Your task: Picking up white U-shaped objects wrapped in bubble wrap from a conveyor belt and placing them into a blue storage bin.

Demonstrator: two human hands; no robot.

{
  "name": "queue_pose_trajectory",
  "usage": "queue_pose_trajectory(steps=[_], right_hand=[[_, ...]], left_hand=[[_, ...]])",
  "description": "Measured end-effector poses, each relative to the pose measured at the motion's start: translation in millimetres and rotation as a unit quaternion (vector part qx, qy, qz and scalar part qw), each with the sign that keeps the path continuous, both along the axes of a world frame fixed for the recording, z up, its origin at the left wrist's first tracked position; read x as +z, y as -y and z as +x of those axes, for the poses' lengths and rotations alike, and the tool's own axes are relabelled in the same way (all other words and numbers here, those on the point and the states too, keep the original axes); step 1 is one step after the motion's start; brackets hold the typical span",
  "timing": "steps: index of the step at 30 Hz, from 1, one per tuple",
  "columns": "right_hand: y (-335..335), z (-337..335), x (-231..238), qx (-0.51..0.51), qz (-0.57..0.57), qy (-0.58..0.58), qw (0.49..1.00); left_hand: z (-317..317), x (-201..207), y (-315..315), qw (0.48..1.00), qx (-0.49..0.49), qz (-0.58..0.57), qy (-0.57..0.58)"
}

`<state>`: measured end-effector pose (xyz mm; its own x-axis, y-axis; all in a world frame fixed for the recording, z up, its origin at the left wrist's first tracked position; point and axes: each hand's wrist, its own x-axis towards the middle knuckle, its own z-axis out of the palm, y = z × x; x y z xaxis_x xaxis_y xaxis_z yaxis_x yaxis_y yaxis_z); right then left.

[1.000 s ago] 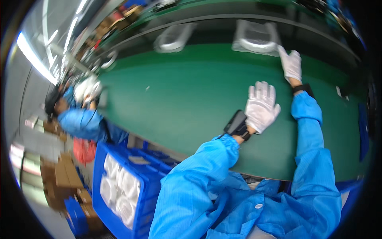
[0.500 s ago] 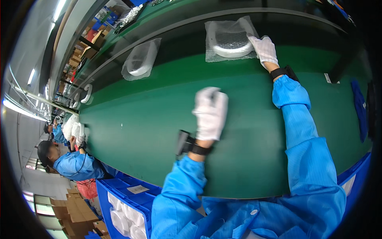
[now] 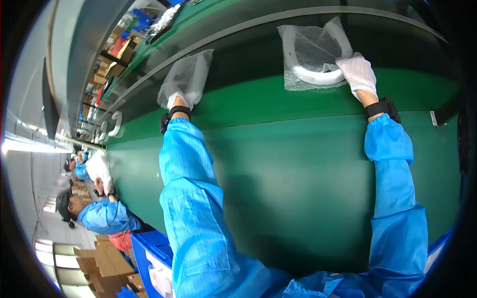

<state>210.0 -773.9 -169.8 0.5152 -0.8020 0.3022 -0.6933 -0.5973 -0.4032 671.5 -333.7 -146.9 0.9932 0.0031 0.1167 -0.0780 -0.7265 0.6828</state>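
Note:
Two clear bubble-wrap bags lie at the far side of the green work surface. The right bag (image 3: 316,76) holds a white U-shaped part. My right hand (image 3: 357,74), in a white glove, is closed on this bag's near right corner. Through the plastic of the left bag (image 3: 191,74), a similar white curved part shows. My left hand (image 3: 176,98), also gloved, reaches to the near end of that bag and touches it. Its fingers blend into the plastic, so their grip is hidden.
A raised grey rail (image 3: 258,19) runs behind the bags. More white curved parts (image 3: 116,124) lie farther left along the bench. A co-worker in blue (image 3: 107,216) handles white material there. A blue bin (image 3: 151,243) with white pieces stands at the near left.
My left hand has moved from the middle of the surface, forward and left, to the left bag. My right hand stays at the right bag's corner. The whole view has shifted slightly.

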Motion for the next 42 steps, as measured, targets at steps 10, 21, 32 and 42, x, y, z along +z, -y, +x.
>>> queue_pose_trajectory(steps=[10,21,32,42], right_hand=[[12.8,-52.6,12.1,-0.117,0.13,0.077,0.982],[-4.0,-116.2,38.3,0.043,0.28,0.253,0.925],[-138.6,-266.2,129.1,0.299,0.173,-0.007,0.938],[-172.6,-269.1,120.8,0.153,0.102,-0.061,0.981]], left_hand=[[-95.9,-15.6,109.4,0.766,-0.247,0.576,0.141],[-301.5,51.6,26.5,0.929,-0.331,-0.075,-0.146],[-415.7,64.2,90.3,0.73,-0.679,0.046,-0.067],[-412.2,46.5,86.9,0.601,-0.73,0.21,0.25]])
